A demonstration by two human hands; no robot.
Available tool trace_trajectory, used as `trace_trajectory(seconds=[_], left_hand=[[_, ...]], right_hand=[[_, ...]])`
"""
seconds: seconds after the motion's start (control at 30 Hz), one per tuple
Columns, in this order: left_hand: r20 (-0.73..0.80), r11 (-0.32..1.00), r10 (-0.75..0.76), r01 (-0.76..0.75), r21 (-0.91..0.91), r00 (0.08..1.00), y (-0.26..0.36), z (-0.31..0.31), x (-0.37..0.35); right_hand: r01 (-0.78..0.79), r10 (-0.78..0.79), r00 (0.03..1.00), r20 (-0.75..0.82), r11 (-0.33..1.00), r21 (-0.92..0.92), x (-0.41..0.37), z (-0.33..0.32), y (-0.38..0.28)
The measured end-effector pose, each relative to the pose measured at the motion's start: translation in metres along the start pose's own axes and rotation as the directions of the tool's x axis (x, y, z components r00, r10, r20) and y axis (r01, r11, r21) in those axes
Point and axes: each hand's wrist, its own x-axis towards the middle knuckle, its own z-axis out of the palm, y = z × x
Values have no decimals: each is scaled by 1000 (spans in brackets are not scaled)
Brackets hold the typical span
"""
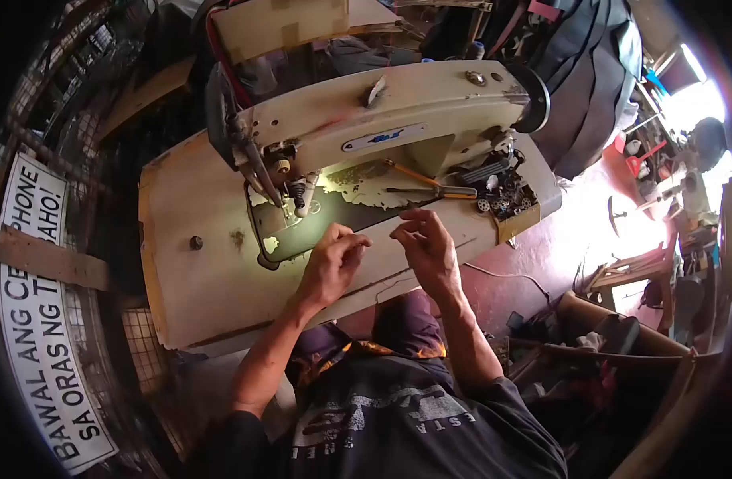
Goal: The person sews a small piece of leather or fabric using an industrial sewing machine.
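My left hand (pixel 334 261) is raised over the front edge of a sewing machine table (pixel 192 275), thumb and fingertips pinched together. Facing it across a small gap, my right hand (pixel 426 249) has its fingers curled in, with thumb and forefinger close together. Whatever either pinch holds is too small to make out. Behind them stands a cream industrial sewing machine (pixel 453 100); its lamp lights the needle area (pixel 290 211), left of and beyond my left hand. Tools with orange handles (pixel 459 192) lie beyond my right hand, beside a cluster of metal bobbins (pixel 505 206).
A handwheel (pixel 532 97) juts from the machine's right end. Dark cloth (pixel 581 88) hangs behind it. At the lower right is a box (pixel 593 307) of fabric pieces. A lettered sign (pixel 51 319) hangs on wire mesh at left. A cord (pixel 505 275) crosses the reddish floor.
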Motion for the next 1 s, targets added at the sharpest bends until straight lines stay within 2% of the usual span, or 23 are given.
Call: trace_trajectory(seconds=[0.03,0.07,0.1,0.17,0.2,0.3,0.4,0.5,0.57,0.7,0.77,0.87,0.93,1.0], left_hand=[[33,966,-122,126,-227,992,7,-2,-5],[89,867,-230,245,-435,969,13,-5,-8],[123,791,-282,303,-532,951,4,-8,2],[232,589,-428,464,-662,873,8,-13,-5],[225,489,-499,486,-725,837,11,-13,-8],[215,385,-491,431,-816,844,15,-15,-12],[145,540,-452,399,-741,880,1,-9,-11],[98,529,-477,374,-762,873,2,-13,-6],[118,519,-462,376,-768,879,4,-17,-3],[104,514,-460,360,-779,882,3,-13,0],[25,547,-466,310,-777,884,-1,-10,4],[-49,627,-475,298,-720,879,-3,-15,9],[-74,662,-471,297,-688,879,-5,-16,7],[-108,778,-421,297,-554,901,-9,-11,6]], right_hand=[[85,-85,996,7,996,-18,0,5,-1],[171,-171,985,16,985,-32,0,10,-2],[211,-205,977,56,968,-138,14,16,-3],[178,-156,977,145,972,-151,7,31,-19],[172,-149,977,152,973,-153,3,39,-20],[203,-174,972,158,959,-195,-3,49,-20],[239,-206,967,150,937,-257,-8,49,-17],[215,-173,972,162,928,-303,-12,47,-16],[188,-141,976,163,928,-323,-13,47,-16],[221,-181,971,155,926,-305,-11,46,-10],[202,-162,975,150,930,-308,-12,45,-12],[72,-22,989,149,936,-344,-16,40,-10],[221,-156,972,174,858,-464,-14,30,-2],[355,-316,934,167,759,-546,-9,28,-5]])
